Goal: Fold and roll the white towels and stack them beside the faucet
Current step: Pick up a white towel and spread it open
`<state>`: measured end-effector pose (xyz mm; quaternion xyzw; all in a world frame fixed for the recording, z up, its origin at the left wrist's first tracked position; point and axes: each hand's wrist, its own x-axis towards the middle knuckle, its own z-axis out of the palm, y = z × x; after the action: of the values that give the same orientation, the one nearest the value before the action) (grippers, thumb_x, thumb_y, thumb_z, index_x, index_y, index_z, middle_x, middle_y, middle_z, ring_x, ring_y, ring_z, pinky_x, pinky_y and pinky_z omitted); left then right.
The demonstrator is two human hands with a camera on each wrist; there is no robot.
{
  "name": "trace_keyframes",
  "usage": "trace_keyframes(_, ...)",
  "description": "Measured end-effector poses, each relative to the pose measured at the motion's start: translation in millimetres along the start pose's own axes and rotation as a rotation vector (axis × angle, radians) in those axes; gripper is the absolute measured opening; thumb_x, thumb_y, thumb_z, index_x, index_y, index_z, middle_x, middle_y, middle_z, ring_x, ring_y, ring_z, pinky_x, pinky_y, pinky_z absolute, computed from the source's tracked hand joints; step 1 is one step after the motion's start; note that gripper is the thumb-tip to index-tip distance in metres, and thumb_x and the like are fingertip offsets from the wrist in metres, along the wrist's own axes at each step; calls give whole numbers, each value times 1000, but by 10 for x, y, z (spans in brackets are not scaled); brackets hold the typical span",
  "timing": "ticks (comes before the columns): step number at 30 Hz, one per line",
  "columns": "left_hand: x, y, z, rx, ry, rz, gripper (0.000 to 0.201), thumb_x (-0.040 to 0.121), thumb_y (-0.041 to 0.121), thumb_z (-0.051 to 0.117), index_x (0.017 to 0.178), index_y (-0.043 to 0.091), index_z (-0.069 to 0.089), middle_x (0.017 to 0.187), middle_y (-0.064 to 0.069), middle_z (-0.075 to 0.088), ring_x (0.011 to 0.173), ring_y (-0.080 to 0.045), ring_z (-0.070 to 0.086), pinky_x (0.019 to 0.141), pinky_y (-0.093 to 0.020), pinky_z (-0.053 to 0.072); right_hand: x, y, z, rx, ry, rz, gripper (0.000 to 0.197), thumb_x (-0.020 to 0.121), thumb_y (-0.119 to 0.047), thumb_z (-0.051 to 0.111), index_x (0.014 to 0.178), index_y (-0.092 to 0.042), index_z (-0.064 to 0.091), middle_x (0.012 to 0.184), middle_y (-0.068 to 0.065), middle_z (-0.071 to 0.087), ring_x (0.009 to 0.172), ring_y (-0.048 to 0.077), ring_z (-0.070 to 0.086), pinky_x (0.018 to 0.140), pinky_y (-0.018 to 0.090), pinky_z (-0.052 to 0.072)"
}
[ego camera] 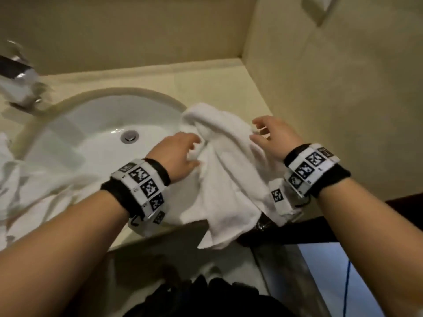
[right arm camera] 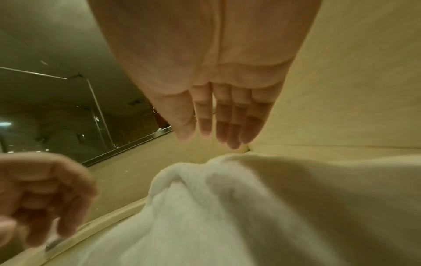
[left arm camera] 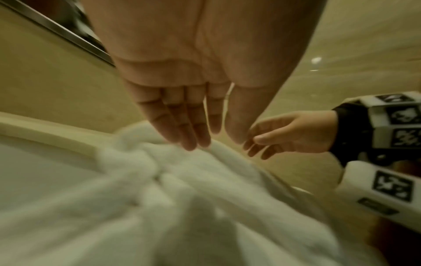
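Note:
A crumpled white towel (ego camera: 229, 175) lies on the beige counter (ego camera: 206, 88) right of the sink (ego camera: 87, 143), with its near end hanging over the front edge. My left hand (ego camera: 191, 150) hovers at the towel's left folds, fingers nearly straight and fingertips at the cloth, gripping nothing. In the left wrist view, the left hand (left arm camera: 212, 136) reaches a raised ridge of the towel (left arm camera: 182, 189). My right hand (ego camera: 261, 131) is over the towel's right edge, fingers spread and relaxed. In the right wrist view, the right hand (right arm camera: 207, 133) sits just above the towel (right arm camera: 227, 198).
The chrome faucet (ego camera: 20, 88) stands at the far left behind the basin. A second white towel (ego camera: 27, 179) is bunched on the counter left of the sink. A beige wall (ego camera: 332, 88) closes the counter on the right, just beyond the right hand.

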<state>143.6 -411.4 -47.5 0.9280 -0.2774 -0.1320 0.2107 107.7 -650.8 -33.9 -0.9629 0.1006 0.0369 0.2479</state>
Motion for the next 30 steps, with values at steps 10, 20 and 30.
trace_keyframes(10,367,986,869,419,-412,516,61,79,41,62,131,20,39,130,-6,43,117,-29,42,95,-40,41,-1048,1007,496,54,-125,573,64,81,-36,65,131,-11,34,127,14,50,113,31,51,87,34,42)
trace_keyframes(20,442,1173,732,-111,-95,365,60,81,41,61,128,11,41,127,-11,50,116,-27,48,99,-42,40,-802,358,-368,736,119,175,10,84,-16,63,77,-21,58,60,-8,62,52,-3,55,56,15,45)
trace_keyframes(30,351,1352,-297,-554,249,478,65,70,29,66,125,4,41,116,1,49,111,-11,46,94,-8,35,-524,-811,-1311,1046,88,-160,16,85,-1,56,71,-8,55,67,4,59,64,12,61,71,22,54)
